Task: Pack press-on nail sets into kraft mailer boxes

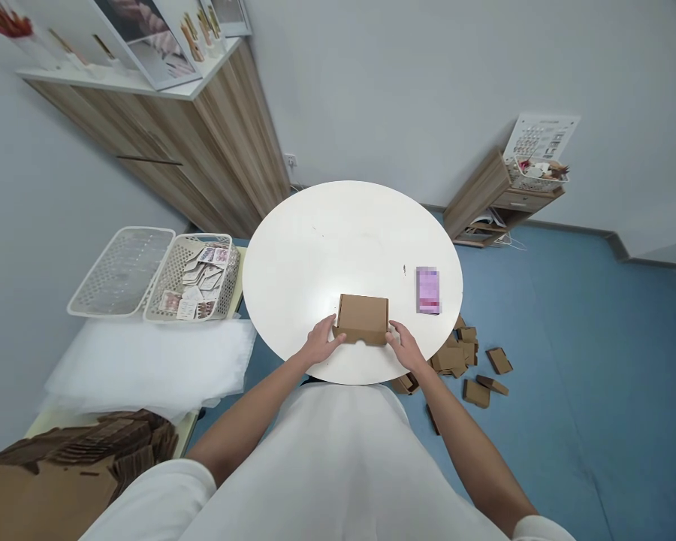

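Observation:
A small brown cardboard box [363, 314] rests near the front edge of the white oval table [349, 225]. Its top panel faces up, and a lower strip with a small notch runs along the side nearest me. My left hand [320, 342] grips the left end, thumb at the front corner and fingers along the side. At the opposite end, my right hand [404, 346] holds the box the same way. Whether the front strip is tucked in I cannot tell. To the right on the table lies a pinkish-purple rectangular thing [427, 290], blurred by pixelation.
Several cardboard boxes [451, 357] lie on the blue floor at the right. On my left are a white basket of printed cards [232, 259], white packing sheets [152, 364] and a stack of flat cardboard [50, 481]. A wooden cabinet [230, 128] and small shelf [476, 199] stand behind.

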### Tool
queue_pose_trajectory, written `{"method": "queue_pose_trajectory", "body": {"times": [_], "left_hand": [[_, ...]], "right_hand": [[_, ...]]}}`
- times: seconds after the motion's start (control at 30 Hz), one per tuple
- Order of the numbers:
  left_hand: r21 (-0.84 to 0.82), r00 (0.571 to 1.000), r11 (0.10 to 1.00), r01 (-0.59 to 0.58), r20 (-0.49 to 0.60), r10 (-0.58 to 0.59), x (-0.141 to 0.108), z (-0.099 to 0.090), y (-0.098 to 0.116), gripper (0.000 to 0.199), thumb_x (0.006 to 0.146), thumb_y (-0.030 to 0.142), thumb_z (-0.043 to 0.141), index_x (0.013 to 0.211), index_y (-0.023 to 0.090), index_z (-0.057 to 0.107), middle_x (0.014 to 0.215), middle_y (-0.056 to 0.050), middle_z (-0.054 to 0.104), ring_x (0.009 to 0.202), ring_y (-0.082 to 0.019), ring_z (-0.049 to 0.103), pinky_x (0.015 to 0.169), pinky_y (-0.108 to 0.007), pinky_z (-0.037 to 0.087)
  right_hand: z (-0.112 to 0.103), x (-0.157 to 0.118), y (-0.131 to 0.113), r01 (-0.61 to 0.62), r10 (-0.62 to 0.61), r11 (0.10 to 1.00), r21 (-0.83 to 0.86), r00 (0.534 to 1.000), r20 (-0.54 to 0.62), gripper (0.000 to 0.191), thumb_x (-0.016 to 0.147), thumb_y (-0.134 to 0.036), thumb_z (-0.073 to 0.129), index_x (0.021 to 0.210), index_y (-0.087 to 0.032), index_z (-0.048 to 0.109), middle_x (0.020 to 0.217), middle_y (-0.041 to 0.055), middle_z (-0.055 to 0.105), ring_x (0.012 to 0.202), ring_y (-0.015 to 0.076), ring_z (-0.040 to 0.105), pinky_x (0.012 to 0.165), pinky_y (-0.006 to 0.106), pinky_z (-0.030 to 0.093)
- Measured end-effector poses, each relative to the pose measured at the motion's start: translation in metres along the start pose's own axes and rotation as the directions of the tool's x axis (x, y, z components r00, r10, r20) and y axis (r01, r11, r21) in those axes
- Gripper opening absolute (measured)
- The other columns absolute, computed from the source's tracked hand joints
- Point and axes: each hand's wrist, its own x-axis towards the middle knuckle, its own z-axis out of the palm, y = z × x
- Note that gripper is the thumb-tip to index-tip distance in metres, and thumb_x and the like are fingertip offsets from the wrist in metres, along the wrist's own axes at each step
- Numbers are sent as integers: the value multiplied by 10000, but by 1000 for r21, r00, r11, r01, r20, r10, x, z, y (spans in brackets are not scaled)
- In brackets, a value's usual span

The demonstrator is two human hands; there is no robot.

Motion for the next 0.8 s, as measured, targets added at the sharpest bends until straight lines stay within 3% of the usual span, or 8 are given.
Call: {"method": "queue_pose_trajectory", "body": {"times": [0.13,0.27,0.43,0.5,0.6,0.7,0.8], "left_hand": [[-186,996,978,-91,-17,89,-4,3,3,652,737,468,529,1306,226,319,1254,-105,455,1145,-251,423,930,-394,355],[-123,988,986,-114,-120,99,-3,0,17,716,682,454,594,1303,230,318,1071,-86,513,1013,-234,489,871,-375,393],[-18,986,999,-45,-162,42,17,-14,34,416,760,411,499,1128,218,475,890,-59,485,832,-199,512,752,-329,427],[24,990,1000,14,-143,-10,28,-17,38,262,797,369,441,989,212,527,840,-56,474,773,-190,510,709,-317,428],[85,987,993,86,-143,-73,40,-19,41,205,820,314,387,923,207,528,825,-54,465,750,-186,505,698,-307,422],[123,980,987,106,-180,-83,44,-19,43,265,817,292,390,1036,192,502,900,-70,463,773,-185,507,708,-303,418],[172,974,977,123,-208,-86,45,-19,45,354,808,293,415,1137,178,471,912,-85,479,808,-208,513,708,-312,412]], "right_hand": [[1,2,2,20,-28,987,160,999,47,589,772,-526,449,1274,-227,372,1261,94,471,1157,228,435,956,411,351],[-14,10,-2,64,-66,986,155,998,7,626,734,-543,492,1258,-209,413,1197,98,495,1112,229,461,950,397,348],[-45,29,-19,52,-61,988,144,996,62,565,756,-552,451,1218,-226,463,1083,67,530,1046,215,491,919,374,359],[-53,38,-28,25,-35,991,134,996,77,488,759,-552,448,1119,-235,538,1015,55,559,1020,218,495,884,353,373],[-58,51,-39,6,-17,993,121,996,85,370,757,-551,453,825,-220,604,808,31,582,936,221,510,785,307,396],[-59,61,-45,30,-37,996,88,997,75,378,771,-533,432,589,-210,507,605,4,493,779,200,514,667,270,383],[-60,65,-49,35,-39,998,42,996,85,413,796,-504,388,505,-211,394,516,-21,375,587,148,434,569,251,327]]}}
